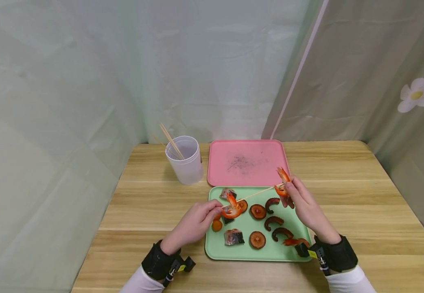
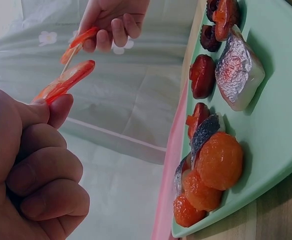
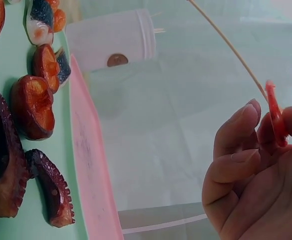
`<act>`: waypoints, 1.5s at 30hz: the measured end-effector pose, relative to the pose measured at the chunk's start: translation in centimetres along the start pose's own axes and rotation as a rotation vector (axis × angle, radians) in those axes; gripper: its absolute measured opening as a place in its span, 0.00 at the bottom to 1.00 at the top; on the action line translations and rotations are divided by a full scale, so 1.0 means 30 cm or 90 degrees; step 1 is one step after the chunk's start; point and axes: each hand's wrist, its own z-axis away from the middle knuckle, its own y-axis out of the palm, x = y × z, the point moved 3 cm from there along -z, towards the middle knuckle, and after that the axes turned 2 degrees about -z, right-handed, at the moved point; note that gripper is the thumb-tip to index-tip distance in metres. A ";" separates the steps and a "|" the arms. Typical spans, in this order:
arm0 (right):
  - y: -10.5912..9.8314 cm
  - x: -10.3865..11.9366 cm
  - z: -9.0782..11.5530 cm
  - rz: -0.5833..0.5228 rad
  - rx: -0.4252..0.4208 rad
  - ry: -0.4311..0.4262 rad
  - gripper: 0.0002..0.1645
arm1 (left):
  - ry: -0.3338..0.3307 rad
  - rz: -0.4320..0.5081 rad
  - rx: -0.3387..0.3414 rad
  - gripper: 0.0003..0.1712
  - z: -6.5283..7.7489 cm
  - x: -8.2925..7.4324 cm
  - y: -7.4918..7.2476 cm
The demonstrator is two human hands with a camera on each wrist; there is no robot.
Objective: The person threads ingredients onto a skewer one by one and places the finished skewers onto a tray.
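Observation:
Between my two hands, over the green tray (image 1: 248, 254), a thin wooden skewer (image 1: 256, 193) slants up to the right. My left hand (image 1: 193, 221) pinches its lower end between thumb and forefinger, the other fingers curled. A red-orange shrimp (image 1: 232, 209) sits on the skewer right beside those fingertips. At the skewer's other end my right hand (image 1: 305, 205) pinches a second shrimp (image 1: 282, 179), and the stick meets it at the fingers. In the right wrist view this shrimp (image 3: 275, 117) lies between thumb and forefinger, partly hidden by them.
On the green tray lie brown mushroom caps (image 1: 258, 211), curled octopus tentacles (image 1: 273, 221), silver-skinned fish pieces (image 1: 234, 237), orange balls (image 1: 217, 225) and another shrimp (image 1: 291, 241). Behind it is a pink tray (image 1: 248, 162). A white cup (image 1: 189, 171) with several skewers (image 1: 171, 140) stands at the back left.

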 end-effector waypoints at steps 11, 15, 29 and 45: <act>-0.015 0.000 0.005 0.033 0.003 0.013 0.07 | -0.007 0.002 0.004 0.10 0.001 0.005 0.000; -0.019 0.009 0.006 0.038 0.017 0.008 0.07 | 0.000 -0.005 0.003 0.09 0.003 0.008 -0.001; -0.007 0.028 0.011 0.082 -0.002 -0.031 0.08 | 0.008 0.010 0.006 0.10 0.000 0.002 0.004; 0.026 0.058 0.025 -0.099 -0.177 0.039 0.06 | 0.026 0.000 -0.034 0.09 0.001 -0.024 -0.002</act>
